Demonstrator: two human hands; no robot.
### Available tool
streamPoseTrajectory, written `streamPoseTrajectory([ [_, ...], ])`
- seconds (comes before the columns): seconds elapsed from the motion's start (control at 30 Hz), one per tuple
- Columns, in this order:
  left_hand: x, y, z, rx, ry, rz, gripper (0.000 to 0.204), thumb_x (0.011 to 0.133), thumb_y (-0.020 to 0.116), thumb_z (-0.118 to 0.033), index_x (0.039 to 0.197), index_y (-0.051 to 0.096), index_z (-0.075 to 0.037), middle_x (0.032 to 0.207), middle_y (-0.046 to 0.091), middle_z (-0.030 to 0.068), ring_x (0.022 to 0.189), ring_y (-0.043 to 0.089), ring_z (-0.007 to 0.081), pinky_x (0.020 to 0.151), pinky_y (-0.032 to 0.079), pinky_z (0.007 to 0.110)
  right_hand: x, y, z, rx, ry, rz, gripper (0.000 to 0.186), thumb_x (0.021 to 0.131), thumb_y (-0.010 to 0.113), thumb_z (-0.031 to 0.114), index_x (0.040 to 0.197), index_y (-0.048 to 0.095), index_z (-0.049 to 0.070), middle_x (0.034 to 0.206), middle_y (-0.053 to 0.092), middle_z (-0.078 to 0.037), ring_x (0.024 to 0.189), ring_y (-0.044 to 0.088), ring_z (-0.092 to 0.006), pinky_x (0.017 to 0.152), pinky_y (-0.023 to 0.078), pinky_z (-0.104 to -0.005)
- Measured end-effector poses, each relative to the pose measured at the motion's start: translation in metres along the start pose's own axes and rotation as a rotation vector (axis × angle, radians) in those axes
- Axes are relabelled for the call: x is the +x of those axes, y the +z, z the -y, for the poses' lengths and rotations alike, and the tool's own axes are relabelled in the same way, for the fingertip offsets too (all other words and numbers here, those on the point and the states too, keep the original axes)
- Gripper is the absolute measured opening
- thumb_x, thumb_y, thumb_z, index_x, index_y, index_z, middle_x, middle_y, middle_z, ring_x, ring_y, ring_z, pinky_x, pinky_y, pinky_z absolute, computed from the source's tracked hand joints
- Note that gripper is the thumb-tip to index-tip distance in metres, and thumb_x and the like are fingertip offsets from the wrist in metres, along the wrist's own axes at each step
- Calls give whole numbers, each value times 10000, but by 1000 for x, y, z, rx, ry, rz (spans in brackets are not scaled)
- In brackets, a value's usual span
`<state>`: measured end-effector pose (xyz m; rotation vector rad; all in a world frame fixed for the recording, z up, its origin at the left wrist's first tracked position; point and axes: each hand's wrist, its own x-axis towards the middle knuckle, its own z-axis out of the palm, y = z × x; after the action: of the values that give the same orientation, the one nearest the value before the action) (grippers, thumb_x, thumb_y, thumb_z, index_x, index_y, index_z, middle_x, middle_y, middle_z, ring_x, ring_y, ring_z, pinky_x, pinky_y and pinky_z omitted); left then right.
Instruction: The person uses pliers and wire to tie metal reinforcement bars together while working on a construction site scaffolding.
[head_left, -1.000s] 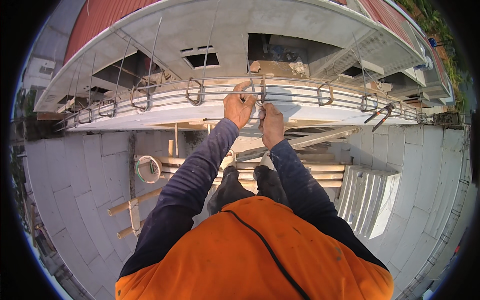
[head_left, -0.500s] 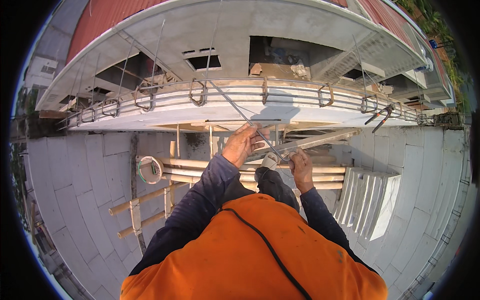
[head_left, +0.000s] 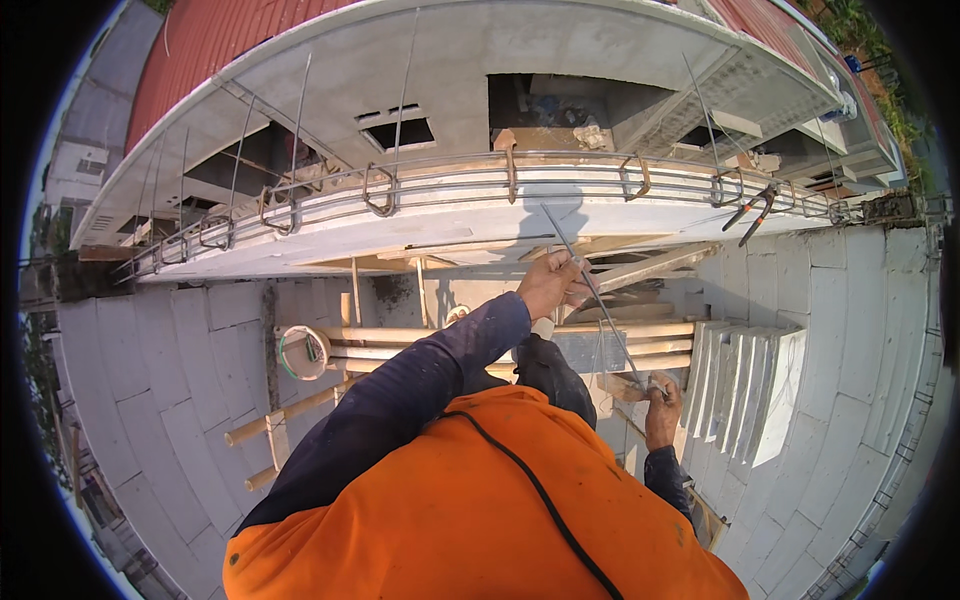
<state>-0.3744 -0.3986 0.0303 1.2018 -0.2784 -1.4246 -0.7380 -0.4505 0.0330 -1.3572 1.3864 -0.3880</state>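
My left hand [head_left: 554,285] grips a thin grey steel rod [head_left: 617,328] partway along it; the rod slants from near the white beam [head_left: 450,225] down to my right hand [head_left: 662,408]. My right hand, low on the right, is closed on the rod's lower end. Beyond my hands, a cage of steel bars [head_left: 448,172] with rusty bent stirrups [head_left: 511,175] runs along the beam. Pliers with red and black handles [head_left: 750,215] hang on the bars at the right.
Bamboo poles [head_left: 370,352] form staging around my legs [head_left: 545,370]. A round bucket [head_left: 305,355] sits at the left. White slabs [head_left: 745,390] stand stacked at the right beside block walls [head_left: 850,340]. Beyond the beam is a concrete structure [head_left: 420,70] with red roofing [head_left: 215,50] and upright rods.
Both hands have left the bar cage and drawn the rod down and to the right. My right hand is now much lower, and the rod stands at a steeper slant.
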Motion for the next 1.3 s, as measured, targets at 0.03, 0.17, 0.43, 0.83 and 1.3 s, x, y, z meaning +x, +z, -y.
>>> streamPoseTrajectory([
  [0.03, 7, -4, -12, 28, 13, -29, 298, 1122, 494, -307, 1197, 604, -40, 1125, 746, 141, 1056, 713, 201, 785, 608, 326, 1, 7, 11, -5, -35, 23, 279, 1017, 614, 157, 1225, 683, -16, 976, 757, -81, 856, 692, -125, 790, 515, -281],
  [0.17, 23, -25, -56, 112, 106, -133, 331, 1115, 507, -316, 1236, 604, -24, 1095, 749, 125, 1027, 707, 185, 779, 604, 316, 1, 27, 40, -51, -81, 228, 354, 1041, 662, 289, 1225, 707, -10, 1061, 767, -82, 983, 691, -167, 877, 518, -312],
  [0.43, -4, -45, -78, 358, 30, -45, 421, 1062, 604, -387, 1300, 645, -42, 1113, 755, 99, 1005, 695, 170, 819, 593, 328, 36, 142, 98, -86, -408, 395, 329, 1069, 610, 304, 1107, 723, -2, 1021, 750, -75, 976, 660, -163, 890, 490, -295],
  [0.83, 72, -176, -244, 1407, 310, -365, 606, 1019, 603, -481, 1394, 656, -8, 1324, 695, 228, 1180, 694, 318, 990, 549, 445, 120, 305, 167, 177, -566, 352, 290, 1067, 598, 299, 1086, 682, 22, 945, 760, -68, 935, 677, -196, 883, 507, -330],
  [1.3, 112, -138, -225, 710, -1, 0, 252, 1036, 630, -219, 1218, 583, -50, 1099, 761, 129, 937, 737, 171, 810, 622, 299, 127, 309, 167, 80, -533, 301, 311, 1091, 600, 298, 1122, 672, -3, 1020, 766, -92, 993, 672, -151, 929, 496, -296],
])
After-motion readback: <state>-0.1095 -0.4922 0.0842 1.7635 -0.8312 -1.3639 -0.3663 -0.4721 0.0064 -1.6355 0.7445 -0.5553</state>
